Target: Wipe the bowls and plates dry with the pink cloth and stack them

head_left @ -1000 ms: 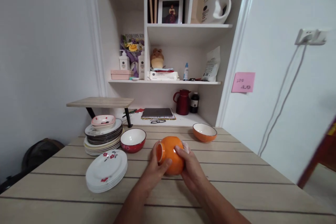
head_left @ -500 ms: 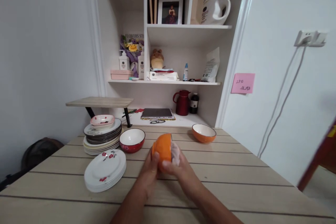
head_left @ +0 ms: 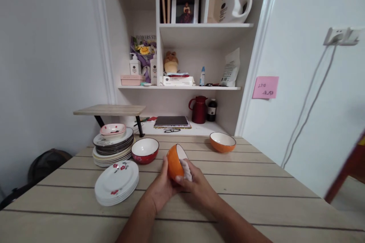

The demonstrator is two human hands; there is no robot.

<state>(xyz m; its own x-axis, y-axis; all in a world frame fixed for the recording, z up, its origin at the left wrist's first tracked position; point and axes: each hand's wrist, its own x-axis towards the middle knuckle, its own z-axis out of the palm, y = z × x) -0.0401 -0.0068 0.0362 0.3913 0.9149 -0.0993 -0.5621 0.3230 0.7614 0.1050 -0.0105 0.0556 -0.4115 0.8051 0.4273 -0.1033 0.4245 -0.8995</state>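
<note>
I hold an orange bowl tipped on its side above the wooden table, its white inside facing right. My left hand cups the bowl's outer side from below. My right hand is closed on a small white cloth pressed against the bowl's rim and inside. A second orange bowl stands upright at the far right of the table. A red bowl sits left of the held bowl.
A stack of white flowered plates lies at the front left. Behind it is a taller stack of mixed plates with a pink dish on top. Shelves with a red jug stand behind the table.
The bowl has turned from bottom-up to lying on its side with the inside facing right. My right hand moved from the bowl's outside to its rim and inside with the cloth.
</note>
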